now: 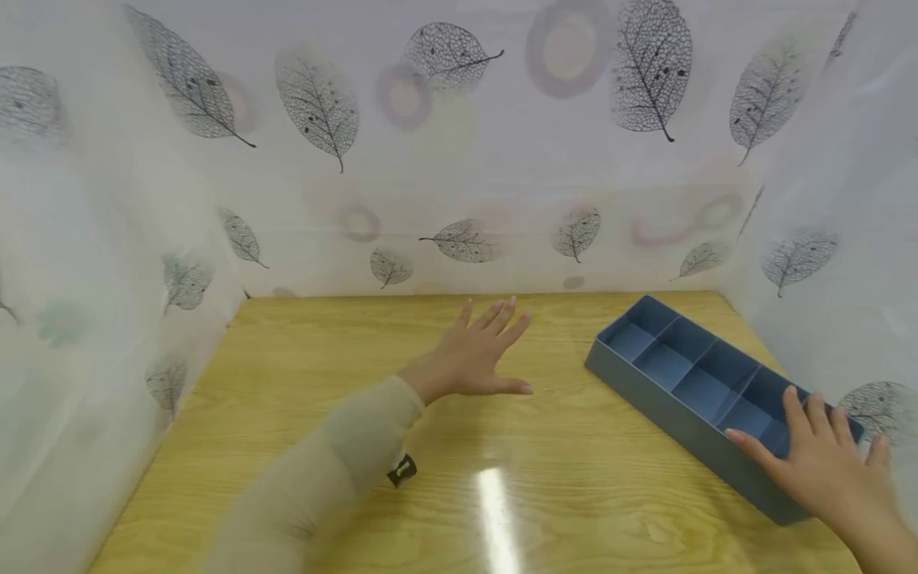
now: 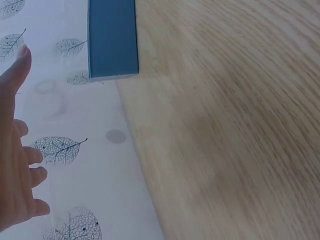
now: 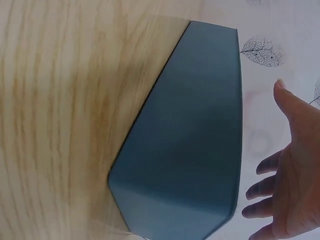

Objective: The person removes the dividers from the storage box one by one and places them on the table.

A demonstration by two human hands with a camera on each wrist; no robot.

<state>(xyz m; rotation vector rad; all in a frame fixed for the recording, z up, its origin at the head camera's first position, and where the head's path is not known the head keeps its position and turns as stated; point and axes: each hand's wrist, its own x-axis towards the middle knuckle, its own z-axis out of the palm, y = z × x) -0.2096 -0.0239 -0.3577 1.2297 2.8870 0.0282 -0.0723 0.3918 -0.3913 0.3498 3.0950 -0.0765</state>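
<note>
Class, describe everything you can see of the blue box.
The blue box is long and open-topped, apparently plastic, with thin dividers making at least four compartments; those in clear view look empty. It stands upright, diagonally on the right of the wooden table. The right hand is over its near end; whether the fingers touch it is unclear.

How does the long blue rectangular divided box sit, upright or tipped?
Upright: the box stands on the yellow wood-grain table, open compartments facing up.

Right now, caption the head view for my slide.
Left hand spread above the table, right hand over a blue box.
</note>
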